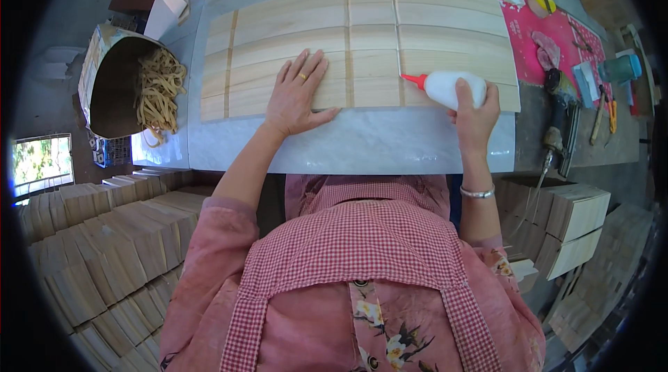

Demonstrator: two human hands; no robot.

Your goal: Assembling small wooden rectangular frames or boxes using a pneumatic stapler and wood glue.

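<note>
Several pale wooden boards (282,38) lie side by side on the marble-look table, forming one wide panel. Narrow grooves cross the panel from far to near. My left hand (299,97) rests flat on the boards, fingers spread, left of the middle groove. In my right hand (476,104) is a white squeeze bottle (445,88) with a red nozzle, tilted to the left. Its tip is at the right-hand groove (397,31), where a thin white line of what looks like glue runs away from me. My right fingers wrap round the bottle and are partly hidden behind it.
A box (104,86) with tan bands (160,83) spilling out stands at the left. On the right lie a pink sheet (523,38), a power tool (555,107), a teal container (621,68) and hand tools. Stacked wood (111,233) fills the floor at lower left.
</note>
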